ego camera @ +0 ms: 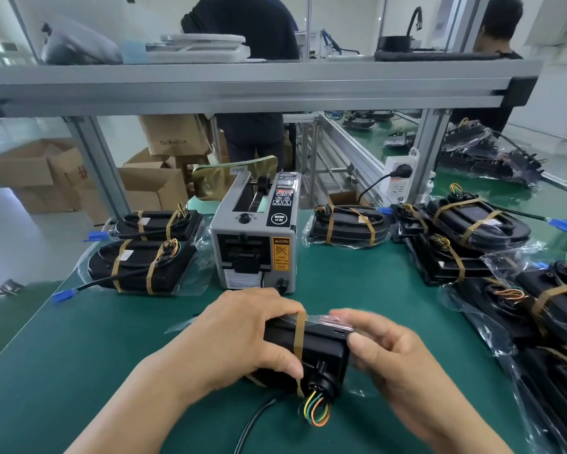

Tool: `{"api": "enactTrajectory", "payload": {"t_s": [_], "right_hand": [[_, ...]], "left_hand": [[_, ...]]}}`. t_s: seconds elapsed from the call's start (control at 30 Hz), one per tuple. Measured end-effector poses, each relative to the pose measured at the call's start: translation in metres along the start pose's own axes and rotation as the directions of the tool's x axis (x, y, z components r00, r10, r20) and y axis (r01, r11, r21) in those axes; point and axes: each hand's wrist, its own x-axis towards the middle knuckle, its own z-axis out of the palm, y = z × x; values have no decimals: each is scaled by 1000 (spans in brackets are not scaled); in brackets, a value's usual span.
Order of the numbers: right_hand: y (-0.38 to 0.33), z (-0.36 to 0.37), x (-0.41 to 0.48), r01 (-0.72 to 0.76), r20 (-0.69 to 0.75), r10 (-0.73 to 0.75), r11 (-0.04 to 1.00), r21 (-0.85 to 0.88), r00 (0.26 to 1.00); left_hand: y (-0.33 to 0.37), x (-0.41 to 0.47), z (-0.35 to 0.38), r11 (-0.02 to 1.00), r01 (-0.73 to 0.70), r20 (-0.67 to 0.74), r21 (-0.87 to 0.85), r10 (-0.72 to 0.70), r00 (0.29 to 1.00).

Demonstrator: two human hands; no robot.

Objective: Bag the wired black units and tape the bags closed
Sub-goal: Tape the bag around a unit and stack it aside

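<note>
The black unit (321, 348) lies on the green surface (111, 355) directly in front of the tape dispenser (255, 237), on the near side of it, and is held between both hands. It sits inside a clear bag (328, 319), and a strip of tan tape (300, 335) runs over its top and down its near face. Coloured wires (314, 411) loop out of a round fitting on the near face, and a black cable (252, 421) trails towards the surface's near edge.

The left grip (242, 332) clasps the unit. Its fingers curl over the top and its thumb presses on the near face beside the tape. The right grip (390, 352) is motion-blurred. Its fingers and thumb appear to pinch the bag's loose end at the unit's right end.

To the left of the dispenser lie two taped bagged units (144, 267), one behind the other, each with a blue connector (64, 294) on its cable. Just right of the dispenser lies another bagged unit (347, 229), and further right a pile of them (472, 224) runs towards the near edge. Behind the dispenser, beyond the surface, stand cardboard boxes (164, 136).
</note>
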Motion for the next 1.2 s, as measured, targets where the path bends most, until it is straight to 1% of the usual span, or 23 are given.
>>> {"api": "enactTrajectory", "payload": {"t_s": [0.03,0.07,0.1,0.13,0.17,0.2,0.23,0.27,0.3,0.33,0.43,0.53,0.77,0.9,0.97,1.0,1.03,1.07,1.1,1.13,1.17,1.2], "right_hand": [[4,-1,-1,15,-3,-15,1000,7,1000],[6,0,-2,32,-35,-32,999,3,999],[9,1,-3,54,-76,-55,998,-18,996],[10,3,-5,74,-118,-79,996,-43,990],[12,4,-7,91,-139,-100,993,-69,985],[12,7,-10,101,-151,-114,991,-86,982],[12,9,-12,113,-154,-128,988,-100,980],[12,10,-14,122,-160,-138,987,-106,977],[12,11,-15,131,-165,-147,986,-106,975],[11,13,-16,136,-174,-152,986,-100,973],[10,16,-17,140,-205,-157,986,-92,966],[7,18,-18,151,-208,-166,985,-86,964],[6,21,-23,175,-226,-192,980,-95,955],[3,27,-26,186,-216,-205,977,-105,955],[1,30,-28,180,-206,-199,978,-106,958],[1,31,-29,174,-203,-194,978,-110,960],[1,32,-30,169,-199,-189,979,-114,962],[0,33,-31,166,-194,-186,980,-113,963],[0,34,-31,165,-192,-183,980,-108,964],[0,34,-32,165,-193,-180,982,-94,964],[0,36,-32,166,-199,-177,984,-69,964],[0,37,-33,170,-209,-174,985,-37,962]], "left_hand": [[-1,1,-1,999,0,0,-40,0,1000],[-2,3,-3,993,15,-43,-119,-20,999],[-6,8,-6,972,40,-143,-230,-75,987],[-12,15,-9,930,80,-278,-359,-188,942],[-18,23,-12,854,125,-384,-506,-352,853],[-26,31,-14,733,161,-401,-661,-526,750],[-34,40,-17,582,189,-325,-791,-661,676],[-39,48,-18,435,208,-211,-876,-734,645],[-44,55,-19,325,229,-110,-918,-762,639],[-48,60,-20,255,250,-39,-934,-767,640],[-55,72,-25,138,257,70,-956,-746,662],[-55,77,-27,85,249,103,-965,-749,655],[-53,89,-26,46,224,110,-974,-764,636],[-54,92,-24,69,206,79,-976,-769,634],[-51,86,-24,85,155,35,-984,-768,640],[-49,80,-26,113,124,-9,-986,-773,635],[-45,71,-28,165,94,-72,-982,-779,623],[-39,59,-30,240,66,-150,-969,-775,614],[-30,44,-30,331,40,-236,-943,-746,622],[-20,27,-28,429,16,-313,-903,-685,657],[-6,8,-23,512,-8,-361,-859,-594,719],[8,-10,-14,568,-20,-361,-823,-494,791]]}}
